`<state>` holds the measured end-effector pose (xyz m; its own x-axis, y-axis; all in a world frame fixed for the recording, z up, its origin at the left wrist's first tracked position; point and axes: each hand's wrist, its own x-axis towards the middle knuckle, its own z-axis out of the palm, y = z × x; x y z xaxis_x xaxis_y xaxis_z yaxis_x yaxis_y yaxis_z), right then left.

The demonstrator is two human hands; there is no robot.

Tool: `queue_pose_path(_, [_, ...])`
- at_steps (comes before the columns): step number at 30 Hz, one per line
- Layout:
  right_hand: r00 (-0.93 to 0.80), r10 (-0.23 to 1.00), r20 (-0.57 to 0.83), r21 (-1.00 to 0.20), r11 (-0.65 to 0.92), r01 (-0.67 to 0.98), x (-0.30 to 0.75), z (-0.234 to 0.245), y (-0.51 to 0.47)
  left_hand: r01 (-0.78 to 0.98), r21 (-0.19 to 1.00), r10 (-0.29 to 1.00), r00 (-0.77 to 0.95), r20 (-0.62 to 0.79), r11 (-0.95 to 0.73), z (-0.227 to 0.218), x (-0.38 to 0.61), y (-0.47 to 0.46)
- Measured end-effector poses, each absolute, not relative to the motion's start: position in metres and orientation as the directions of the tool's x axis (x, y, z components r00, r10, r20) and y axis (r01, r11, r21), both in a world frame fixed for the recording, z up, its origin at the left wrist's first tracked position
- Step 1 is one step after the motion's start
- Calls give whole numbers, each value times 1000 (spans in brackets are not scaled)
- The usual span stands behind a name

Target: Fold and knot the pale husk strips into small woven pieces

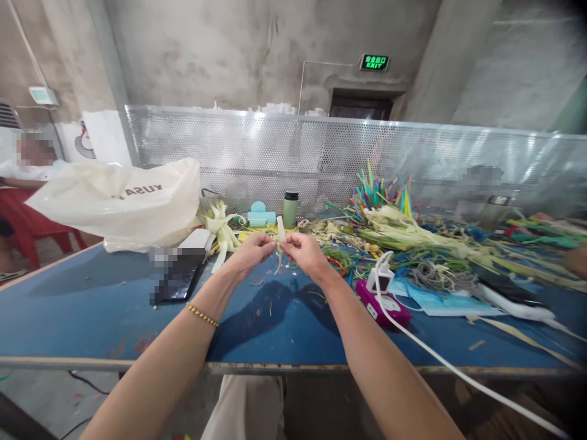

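Observation:
Above the blue table, my left hand (254,254) and my right hand (306,252) meet fingertip to fingertip, both closed in a pinch. Between them is a pale, flat strip (280,227) that looks like dried husk. Its upper end stands up beside my right thumb, and a thin tail hangs below the fingers. The pinched middle is hidden by my fingertips. A gold bead bracelet (202,315) circles my left wrist. Just behind my left hand lies a bunch of pale green husk leaves (219,223).
A green bottle (290,211) stands behind my hands. To the right are a purple power socket (383,305) with a white cable, a blue mask (447,300), and heaps of husk (403,229) and cords. A white bag (137,211) and a dark phone-like device (181,278) lie left.

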<state>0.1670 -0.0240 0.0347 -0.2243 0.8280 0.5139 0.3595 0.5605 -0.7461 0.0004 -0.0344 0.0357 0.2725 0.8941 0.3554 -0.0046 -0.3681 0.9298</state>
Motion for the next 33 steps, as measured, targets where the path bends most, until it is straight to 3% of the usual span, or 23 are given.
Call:
queue_pose_path(8, [-261, 850, 458, -780, 525, 340, 164, 37, -30, -9, 952, 926, 229, 300, -306, 33, 1, -32])
queue_pose_path(16, [-208, 834, 511, -725, 548, 417, 167, 34, -25, -122, 961, 935, 228, 270, -248, 38, 1, -34])
queue_pose_path(24, [-174, 857, 484, -827, 514, 230, 164, 40, -33, -157, 956, 930, 237, 282, -250, 39, 2, -37])
queue_pose_path(33, [-214, 860, 463, -827, 506, 245, 163, 40, -34, -177, 951, 919, 264, 293, -253, 39, 1, -35])
